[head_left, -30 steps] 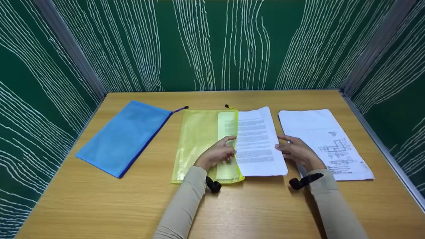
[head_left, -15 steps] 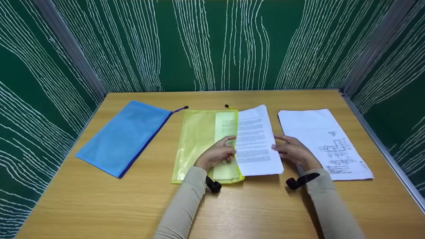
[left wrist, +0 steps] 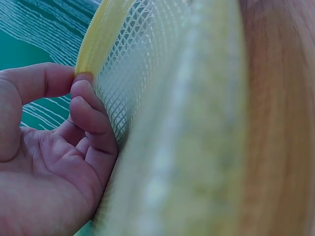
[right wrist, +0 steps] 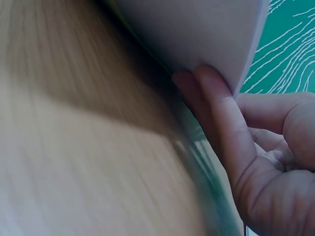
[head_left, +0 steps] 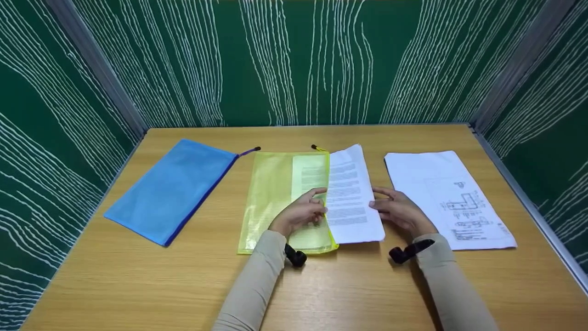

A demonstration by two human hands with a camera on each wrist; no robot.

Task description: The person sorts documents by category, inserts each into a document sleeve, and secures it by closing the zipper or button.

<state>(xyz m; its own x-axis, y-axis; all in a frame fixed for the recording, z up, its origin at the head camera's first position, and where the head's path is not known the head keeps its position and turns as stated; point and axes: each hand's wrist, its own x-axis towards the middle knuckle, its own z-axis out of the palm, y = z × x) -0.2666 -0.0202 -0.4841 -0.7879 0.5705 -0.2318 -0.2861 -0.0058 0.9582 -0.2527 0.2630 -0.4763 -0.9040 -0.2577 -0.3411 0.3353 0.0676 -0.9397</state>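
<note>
Pages point(head_left: 347, 197) have slid further left into the yellow pouch point(head_left: 271, 184), their right part outside its mouth. The right hand point(head_left: 402, 210) pinches their outer edge; the left hand point(head_left: 299, 212) pinches the pouch's zip edge. Likely light, bendy and easily creased, they seem best held midway along that outer edge. Right lies a drawing point(head_left: 425, 170), left a blue pouch point(head_left: 177, 193), on the table point(head_left: 174, 285).

Dark green panels point(head_left: 298, 69) patterned with wavy white lines enclose the surface point(head_left: 138, 280) at the back and on both sides. Grey posts point(head_left: 98, 69) stand at the two rear corners. The surface shows light-brown wood grain and catches a soft glare.
</note>
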